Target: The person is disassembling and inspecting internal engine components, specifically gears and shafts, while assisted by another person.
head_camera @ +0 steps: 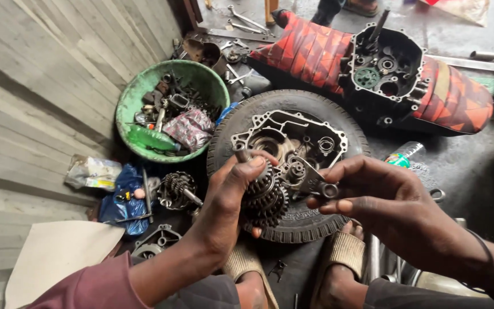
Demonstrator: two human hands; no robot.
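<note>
- The left hand [230, 197] curls closed around a gear cluster [264, 197] above the tyre [315, 226].
- The right hand [381, 203] pinches a small metal selector piece [315, 183] between its fingertips.

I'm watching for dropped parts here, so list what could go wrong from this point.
1. The left hand holds the stacked gear cluster above the tyre; a loose gear could slide off.
2. The right hand pinches a small metal part by its end; dropped, it might fall into the open engine case.
3. Bare fingers sit against gear teeth, so pinching seems possible.
</note>
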